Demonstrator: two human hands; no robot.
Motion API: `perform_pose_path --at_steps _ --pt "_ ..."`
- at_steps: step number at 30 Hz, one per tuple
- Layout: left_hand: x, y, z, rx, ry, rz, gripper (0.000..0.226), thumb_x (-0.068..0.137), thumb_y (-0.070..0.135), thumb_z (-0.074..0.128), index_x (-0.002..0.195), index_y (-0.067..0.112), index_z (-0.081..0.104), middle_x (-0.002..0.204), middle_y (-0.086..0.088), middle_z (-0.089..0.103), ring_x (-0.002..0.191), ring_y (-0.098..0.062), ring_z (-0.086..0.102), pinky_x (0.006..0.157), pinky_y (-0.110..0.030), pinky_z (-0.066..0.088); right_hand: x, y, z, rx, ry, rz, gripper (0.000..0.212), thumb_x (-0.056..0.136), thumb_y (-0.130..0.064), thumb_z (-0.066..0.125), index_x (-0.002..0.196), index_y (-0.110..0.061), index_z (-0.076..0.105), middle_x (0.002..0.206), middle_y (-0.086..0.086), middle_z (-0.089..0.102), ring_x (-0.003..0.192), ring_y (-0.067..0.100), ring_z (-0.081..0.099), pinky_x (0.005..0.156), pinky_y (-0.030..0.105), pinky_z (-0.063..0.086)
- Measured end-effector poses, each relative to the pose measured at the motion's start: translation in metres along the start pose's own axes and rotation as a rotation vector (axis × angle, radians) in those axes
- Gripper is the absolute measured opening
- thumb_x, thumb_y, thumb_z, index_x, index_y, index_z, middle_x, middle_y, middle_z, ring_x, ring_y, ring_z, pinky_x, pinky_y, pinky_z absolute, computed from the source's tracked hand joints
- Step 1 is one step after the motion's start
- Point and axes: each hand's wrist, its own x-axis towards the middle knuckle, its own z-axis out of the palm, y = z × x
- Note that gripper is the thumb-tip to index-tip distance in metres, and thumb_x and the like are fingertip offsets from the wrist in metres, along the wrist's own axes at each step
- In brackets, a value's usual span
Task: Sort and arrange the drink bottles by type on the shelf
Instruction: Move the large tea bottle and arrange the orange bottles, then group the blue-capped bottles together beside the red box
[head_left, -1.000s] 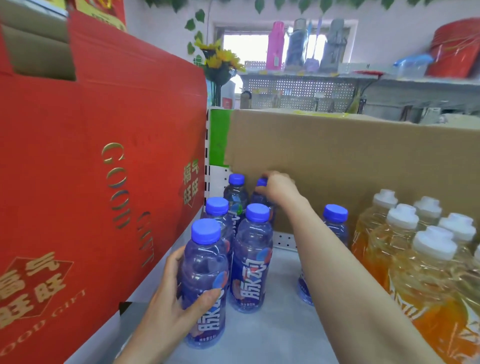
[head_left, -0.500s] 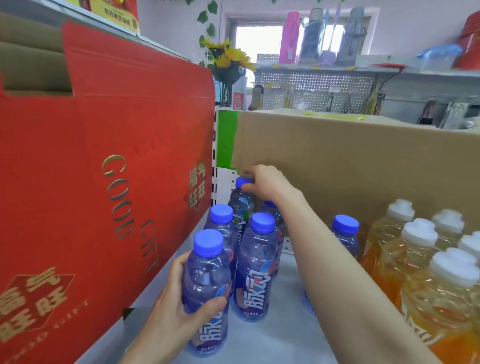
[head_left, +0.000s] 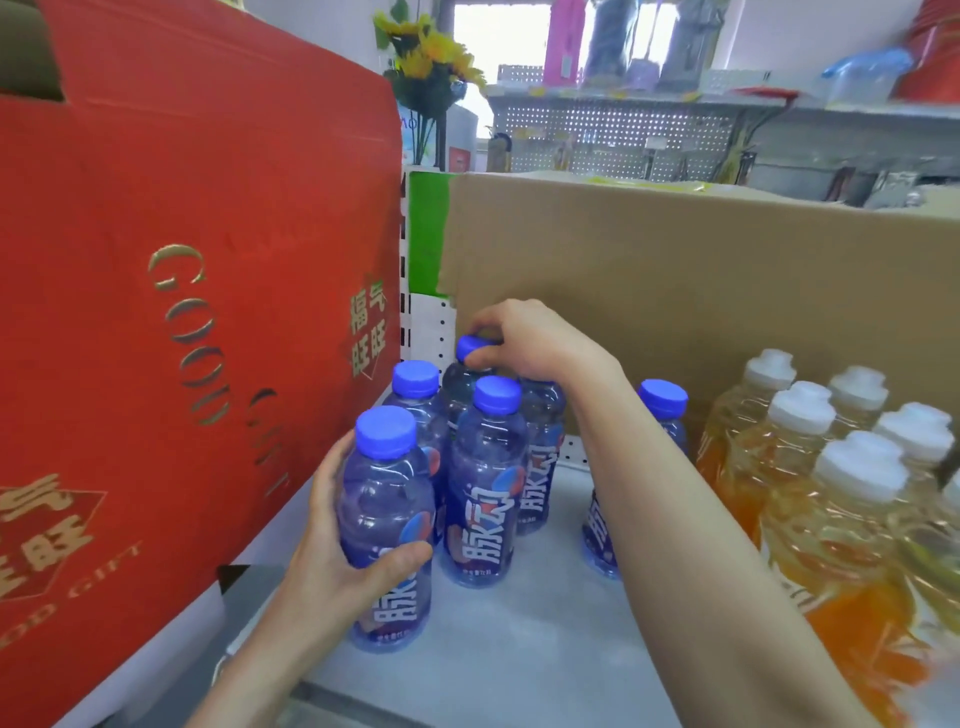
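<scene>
Head view: on the shelf (head_left: 519, 649), between the red box (head_left: 182, 312) and the orange bottles (head_left: 810, 499), the blue bottles (head_left: 488, 467) stand upright in a cluster. The left hand (head_left: 332, 561) wraps the front bottle (head_left: 384, 499). The right hand (head_left: 535, 338), reaching over the cluster, pinches the rear bottle (head_left: 462, 384) by its cap (head_left: 469, 345). A stray bottle (head_left: 663, 399) stands apart to the right of that forearm, nearer the right hand and probably next.

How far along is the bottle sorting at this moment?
Mostly done: the orange drink bottles stand grouped at the right, and blue-capped bottles cluster by the red gift box. In hand: the left hand grips the front blue-capped bottle, and the right hand pinches the rear bottle's cap. Left: one lone blue-capped bottle stands apart beside the orange ones and looks due to join its cluster.
</scene>
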Motion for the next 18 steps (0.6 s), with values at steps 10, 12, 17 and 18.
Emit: perform_pose_path --at_steps 10,12,17,18 --pt "-0.005 -0.012 -0.003 -0.041 -0.123 -0.044 0.096 0.056 0.041 0.086 0.141 0.028 0.043 0.130 0.009 0.066 0.117 -0.011 0.064 0.092 -0.028 0.053 -0.067 -0.005 0.011 0.214 0.510 -0.025 0.026 0.101 -0.033 0.059 0.119 -0.023 0.074 0.108 -0.004 0.077 0.101 0.019 0.068 0.095 0.036 0.051" --pt "-0.007 -0.014 -0.002 -0.063 -0.117 -0.074 0.091 0.054 0.040 0.086 0.136 0.026 0.048 0.125 0.008 0.069 0.113 -0.012 0.067 0.088 -0.026 0.054 -0.095 -0.008 0.027 0.186 0.437 -0.097 0.031 0.102 -0.036 0.059 0.127 -0.022 0.070 0.104 -0.004 0.073 0.098 0.017 0.065 0.090 0.032 0.049" --pt "-0.008 -0.015 -0.001 -0.097 -0.096 -0.112 0.091 0.042 0.056 0.092 0.123 0.032 0.058 0.115 0.009 0.074 0.105 -0.011 0.071 0.083 -0.026 0.055 -0.134 0.005 0.054 0.204 0.450 -0.081 0.048 0.095 -0.035 0.069 0.139 -0.021 0.058 0.117 0.004 0.067 0.099 0.024 0.062 0.091 0.038 0.049" --pt "-0.008 -0.016 -0.001 -0.097 -0.095 -0.115 0.089 0.044 0.053 0.092 0.123 0.031 0.058 0.115 0.009 0.074 0.104 -0.011 0.071 0.083 -0.026 0.056 -0.139 0.008 0.052 0.214 0.525 -0.058 0.043 0.094 -0.033 0.070 0.134 -0.020 0.061 0.112 0.003 0.068 0.097 0.024 0.063 0.090 0.040 0.050"
